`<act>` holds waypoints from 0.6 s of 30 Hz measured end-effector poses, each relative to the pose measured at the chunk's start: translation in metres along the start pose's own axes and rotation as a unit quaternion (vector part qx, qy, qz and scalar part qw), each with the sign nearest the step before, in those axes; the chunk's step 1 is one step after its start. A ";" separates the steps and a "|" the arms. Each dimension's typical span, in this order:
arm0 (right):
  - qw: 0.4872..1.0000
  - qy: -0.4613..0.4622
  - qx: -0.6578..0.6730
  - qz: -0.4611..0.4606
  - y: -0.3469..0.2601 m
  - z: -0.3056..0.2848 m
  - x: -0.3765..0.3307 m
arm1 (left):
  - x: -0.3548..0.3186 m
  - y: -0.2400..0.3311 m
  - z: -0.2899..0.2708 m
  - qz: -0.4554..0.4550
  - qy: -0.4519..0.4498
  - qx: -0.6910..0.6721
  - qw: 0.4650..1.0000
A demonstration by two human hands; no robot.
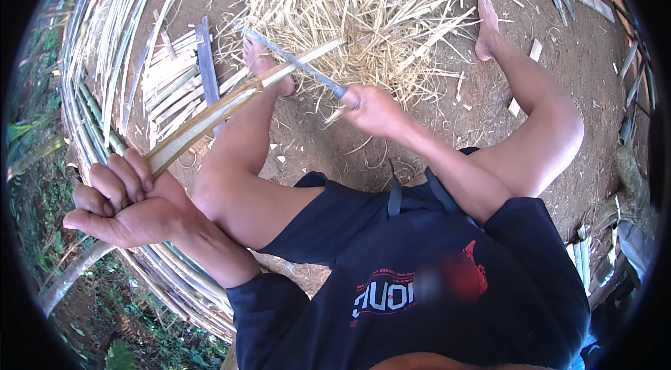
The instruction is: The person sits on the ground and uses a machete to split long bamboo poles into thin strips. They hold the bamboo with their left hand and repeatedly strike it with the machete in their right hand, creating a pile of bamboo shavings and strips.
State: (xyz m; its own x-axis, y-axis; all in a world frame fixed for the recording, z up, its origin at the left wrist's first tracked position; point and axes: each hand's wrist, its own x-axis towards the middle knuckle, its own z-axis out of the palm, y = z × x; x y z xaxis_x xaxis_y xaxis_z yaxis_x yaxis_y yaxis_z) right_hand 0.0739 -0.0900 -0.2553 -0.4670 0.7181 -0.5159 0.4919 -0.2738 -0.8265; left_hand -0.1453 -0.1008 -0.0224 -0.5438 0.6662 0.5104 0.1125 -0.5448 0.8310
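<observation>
Dirt ground — left fingers curl round a bamboo strip, right fingers clasp a knife.

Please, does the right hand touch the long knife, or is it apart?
Touching. The head view shows the right hand closed around the handle of the knife.

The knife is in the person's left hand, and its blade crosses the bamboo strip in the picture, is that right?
Not quite: the head view shows the knife in the right hand, not the left. Its blade does cross the bamboo strip in the picture.
</observation>
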 end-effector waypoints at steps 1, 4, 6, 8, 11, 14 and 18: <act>0.999 -0.005 0.003 -0.051 -0.007 0.007 -0.007 | 0.003 -0.002 0.001 0.009 0.009 0.005 1.000; 0.998 0.004 0.024 -0.065 0.016 0.023 0.005 | 0.008 -0.006 0.011 0.009 0.035 0.025 0.999; 0.994 0.052 0.086 0.050 0.047 0.017 0.025 | 0.012 -0.009 0.012 0.016 0.048 0.038 0.998; 0.993 0.003 0.024 0.116 0.071 -0.005 0.043 | 0.016 -0.011 0.010 0.021 0.045 0.044 0.998; 0.997 0.008 0.013 0.071 0.018 -0.008 0.014 | 0.015 -0.015 0.005 0.020 0.044 0.045 0.998; 0.994 -0.013 -0.036 -0.102 0.003 0.009 -0.004 | 0.011 -0.001 0.007 0.028 0.040 0.053 0.997; 0.993 0.106 0.019 0.042 0.091 0.019 0.041 | 0.015 -0.013 0.016 0.014 0.033 0.026 0.999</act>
State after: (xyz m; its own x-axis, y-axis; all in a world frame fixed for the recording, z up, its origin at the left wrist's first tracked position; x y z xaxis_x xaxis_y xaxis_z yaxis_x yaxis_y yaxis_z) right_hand 0.0854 -0.0976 -0.3562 -0.2584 0.8092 -0.5277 0.4935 -0.3591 -0.7922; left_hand -0.1413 -0.0753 -0.0219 -0.5938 0.6147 0.5191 0.1701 -0.5347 0.8277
